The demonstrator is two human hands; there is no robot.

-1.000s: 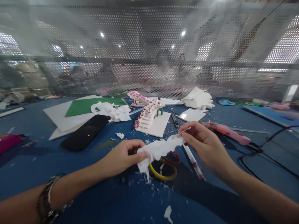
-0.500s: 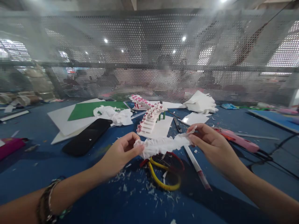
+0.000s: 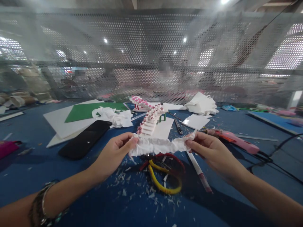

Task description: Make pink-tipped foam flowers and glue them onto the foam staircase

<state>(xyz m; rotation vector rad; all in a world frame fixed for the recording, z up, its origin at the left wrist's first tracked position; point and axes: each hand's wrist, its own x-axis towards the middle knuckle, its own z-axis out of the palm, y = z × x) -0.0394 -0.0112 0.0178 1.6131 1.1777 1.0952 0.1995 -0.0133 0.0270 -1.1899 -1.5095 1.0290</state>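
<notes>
A crumpled strip of white tissue paper [image 3: 157, 146] is stretched level between my hands above the blue table [image 3: 99, 201]. My left hand [image 3: 113, 154] pinches its left end and my right hand [image 3: 208, 150] pinches its right end. Directly beneath the strip lie scissors with yellow and red handles [image 3: 165, 176]. A white pen with a red end [image 3: 200, 172] lies under my right hand. Just beyond the strip stands a small white foam staircase model with pink dots [image 3: 151, 121].
A black phone [image 3: 85, 142] lies left of centre, near white and green sheets [image 3: 78, 115] and crumpled tissue [image 3: 113, 116]. A pink glue gun [image 3: 236, 142] with a black cable lies to the right. White scraps litter the table. A perforated mesh screen [image 3: 151, 56] closes off the far edge.
My hands have drawn apart and pulled the bunched tissue out into a long, level strip. The scissors beneath it have come into plain view.
</notes>
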